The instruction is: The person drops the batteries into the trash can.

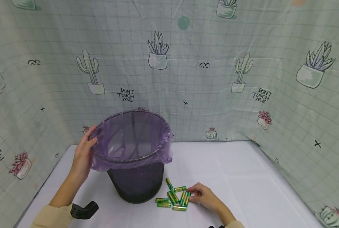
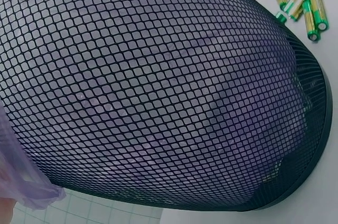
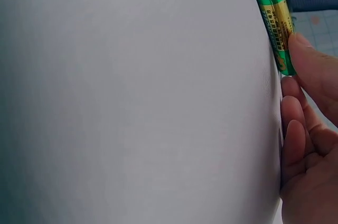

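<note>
My left hand (image 1: pixel 82 156) grips the rim of a black mesh wastebasket (image 1: pixel 138 182) on its left side. A thin purple bin liner (image 1: pixel 165 148) lines it and folds over the rim. The basket leans, its mouth toward me. In the left wrist view the mesh wall (image 2: pixel 158 92) fills most of the frame. My right hand (image 1: pixel 205 196) is at the right edge of a loose pile of green-and-gold batteries (image 1: pixel 173 197). Its thumb and index finger pinch one battery (image 3: pixel 276 31); the index fingertip is partly hidden in the right wrist view.
A white cloth (image 1: pixel 229 171) covers the table. Behind and on both sides hangs a pale grid-patterned curtain (image 1: pixel 186 79) with cactus drawings. A black wrist strap piece (image 1: pixel 84 210) is on the left forearm. The batteries lie just right of the basket's base.
</note>
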`<state>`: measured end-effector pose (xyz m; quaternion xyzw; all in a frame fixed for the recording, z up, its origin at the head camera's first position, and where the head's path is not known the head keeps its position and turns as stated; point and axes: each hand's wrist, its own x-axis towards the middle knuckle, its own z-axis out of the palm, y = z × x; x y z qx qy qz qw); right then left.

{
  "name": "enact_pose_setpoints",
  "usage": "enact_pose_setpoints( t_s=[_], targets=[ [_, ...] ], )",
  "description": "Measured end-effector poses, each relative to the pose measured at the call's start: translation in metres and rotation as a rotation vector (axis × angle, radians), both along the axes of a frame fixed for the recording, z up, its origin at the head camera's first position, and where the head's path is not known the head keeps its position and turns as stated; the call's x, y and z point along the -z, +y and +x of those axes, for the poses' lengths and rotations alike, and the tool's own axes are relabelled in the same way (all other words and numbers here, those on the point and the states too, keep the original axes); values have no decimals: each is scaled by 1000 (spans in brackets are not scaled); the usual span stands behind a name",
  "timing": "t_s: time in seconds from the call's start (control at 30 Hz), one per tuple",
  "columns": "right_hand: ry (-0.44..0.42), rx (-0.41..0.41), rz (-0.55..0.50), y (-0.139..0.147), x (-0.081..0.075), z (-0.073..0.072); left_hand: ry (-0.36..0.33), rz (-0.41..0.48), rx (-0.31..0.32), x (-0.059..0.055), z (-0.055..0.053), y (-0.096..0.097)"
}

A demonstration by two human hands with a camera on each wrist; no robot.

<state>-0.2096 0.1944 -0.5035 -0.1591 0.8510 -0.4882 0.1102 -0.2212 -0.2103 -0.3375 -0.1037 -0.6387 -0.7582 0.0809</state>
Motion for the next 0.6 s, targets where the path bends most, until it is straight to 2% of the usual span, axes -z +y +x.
enact_pose_setpoints(
  t_s=[0.1, 0.33, 0.6],
  targets=[
    [-8, -2, 2, -1, -3, -3, 2, -23, -4, -3, -2, 0],
    [-23, -11, 8, 0, -2, -3, 30, -28, -9, -1, 0, 2],
    [-12, -21, 32, -3, -2, -6, -10, -51, -27, -1, 1, -1]
  ],
)
